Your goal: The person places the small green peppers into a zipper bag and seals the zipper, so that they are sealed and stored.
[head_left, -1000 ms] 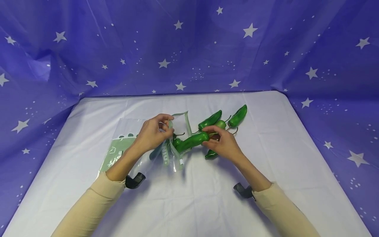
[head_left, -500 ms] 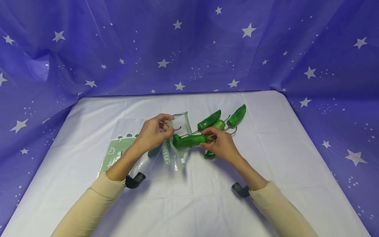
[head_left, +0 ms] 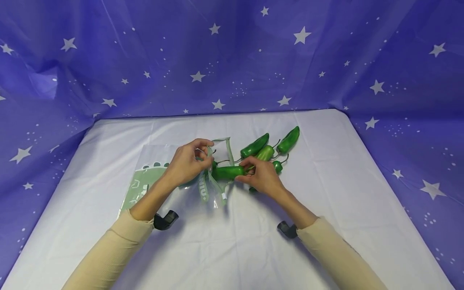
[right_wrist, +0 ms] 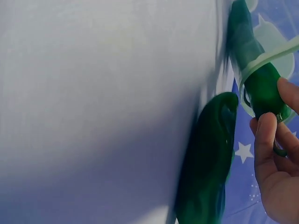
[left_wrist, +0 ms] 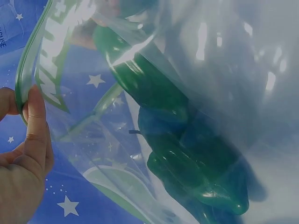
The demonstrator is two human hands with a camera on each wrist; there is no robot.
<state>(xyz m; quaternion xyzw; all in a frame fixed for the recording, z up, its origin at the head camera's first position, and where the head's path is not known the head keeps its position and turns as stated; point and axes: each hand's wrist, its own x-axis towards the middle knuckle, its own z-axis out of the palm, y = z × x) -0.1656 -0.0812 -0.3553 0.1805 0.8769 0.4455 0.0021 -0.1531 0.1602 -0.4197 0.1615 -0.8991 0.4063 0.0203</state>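
My left hand [head_left: 189, 163] pinches the green-edged rim of a clear zip bag [left_wrist: 77, 116], keeping its mouth spread toward the right. By its stem end, a green pepper [head_left: 228, 172] is held between the thumb and fingers of my right hand [head_left: 264, 176]. The far part of that pepper is inside the bag's mouth, as the right wrist view also shows. Through the plastic in the left wrist view, more green peppers [left_wrist: 196, 163] lie inside the bag. The bag's printed green panel [head_left: 146, 183] is flat on the table to the left.
Loose peppers lie beyond and beside my right hand: a dark one [head_left: 255, 146], a lighter one [head_left: 266, 153], and another [head_left: 288, 140] farthest back. A pepper partly under the hand shows its stem end [head_left: 277, 166]. White cloth [head_left: 232, 249] covers the table; a purple starred curtain [head_left: 232, 60] hangs behind.
My right hand has moved left, pushing the held pepper farther into the bag's mouth. My left hand has stayed in place on the rim.
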